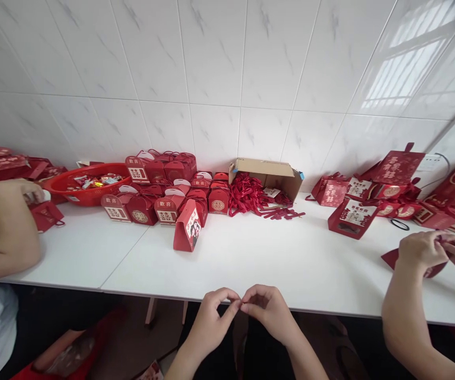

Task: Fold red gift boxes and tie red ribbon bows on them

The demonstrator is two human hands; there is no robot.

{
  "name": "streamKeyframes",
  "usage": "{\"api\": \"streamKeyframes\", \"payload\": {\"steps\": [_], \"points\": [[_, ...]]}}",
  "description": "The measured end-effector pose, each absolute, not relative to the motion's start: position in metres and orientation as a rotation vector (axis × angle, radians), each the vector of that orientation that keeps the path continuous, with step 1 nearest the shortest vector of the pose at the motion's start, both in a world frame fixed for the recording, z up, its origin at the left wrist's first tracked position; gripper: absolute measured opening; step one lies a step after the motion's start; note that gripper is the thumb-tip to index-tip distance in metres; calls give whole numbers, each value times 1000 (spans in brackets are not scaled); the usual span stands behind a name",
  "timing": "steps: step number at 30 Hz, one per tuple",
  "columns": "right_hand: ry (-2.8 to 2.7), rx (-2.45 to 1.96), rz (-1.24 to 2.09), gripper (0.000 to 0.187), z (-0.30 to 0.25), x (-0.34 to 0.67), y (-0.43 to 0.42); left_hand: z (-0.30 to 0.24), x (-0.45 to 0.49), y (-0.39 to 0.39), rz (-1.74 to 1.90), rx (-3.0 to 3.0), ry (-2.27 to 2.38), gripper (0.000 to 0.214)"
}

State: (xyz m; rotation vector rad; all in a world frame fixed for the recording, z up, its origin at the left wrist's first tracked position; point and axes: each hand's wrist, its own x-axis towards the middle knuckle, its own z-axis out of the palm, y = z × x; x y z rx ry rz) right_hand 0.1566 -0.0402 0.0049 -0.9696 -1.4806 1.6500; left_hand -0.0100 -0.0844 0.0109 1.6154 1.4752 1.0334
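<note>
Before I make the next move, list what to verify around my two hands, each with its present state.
1. Left hand and right hand in view at the table edge: ok.
2. Fingers pinched tip to tip: ok.
3. Anything held in the pinch: cannot tell.
4. Red ribbons spill from the cardboard box ahead: ok.
5. Nearest red box upright, apart from both hands: ok.
6. Co-worker's hand at left and co-worker's hand at right apart from yours: ok.
</note>
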Motion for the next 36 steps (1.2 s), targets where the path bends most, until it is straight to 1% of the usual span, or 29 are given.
{"api": "streamKeyframes", "payload": {"steps": [2,3,5,6,7,9,10,11,12,15,16,18,21,23,26,30,36], "points": [[-1402,-913,1731,16,3,158,-41,11,-29,-77,1136,1602,1538,21],[-1367,-897,1757,18,3,159,-42,12,-42,-69,1270,1575,1645,24],[-1323,-885,1780,21,3,161,-43,18,-71,-49,1689,1442,1955,34],[-1316,-881,1784,22,4,163,-44,22,-86,-36,1870,1364,2129,46],[-1315,-874,1787,23,5,164,-45,27,-101,-22,1946,1349,2275,62],[-1327,-846,1796,23,7,165,-47,34,-127,7,1942,1382,2484,91],[-1336,-829,1801,23,9,165,-47,35,-137,20,1932,1387,2505,99],[-1344,-811,1803,23,10,165,-48,36,-146,31,1937,1363,2460,101],[-1350,-795,1802,22,11,165,-49,35,-152,41,1938,1328,2350,93],[-1340,-769,1778,21,13,166,-50,24,-155,52,1925,1323,2079,55],[-1333,-769,1766,21,14,167,-50,19,-151,50,1918,1351,2030,46],[-1337,-772,1718,20,16,169,-49,9,-136,39,1909,1381,1936,38],[-1432,-781,1493,17,20,174,-44,-2,-100,13,1892,1368,1765,35],[-1507,-821,1282,14,23,175,-40,-7,-72,-4,1792,1454,1652,35],[-1585,-896,1065,10,25,173,-33,-9,-36,-25,1677,1528,1585,21],[-1633,-871,993,8,27,164,-23,-7,-14,-39,1601,1506,1462,20],[-1609,-883,861,6,23,152,-17,-6,-11,-46,1553,1491,1386,20]]}}
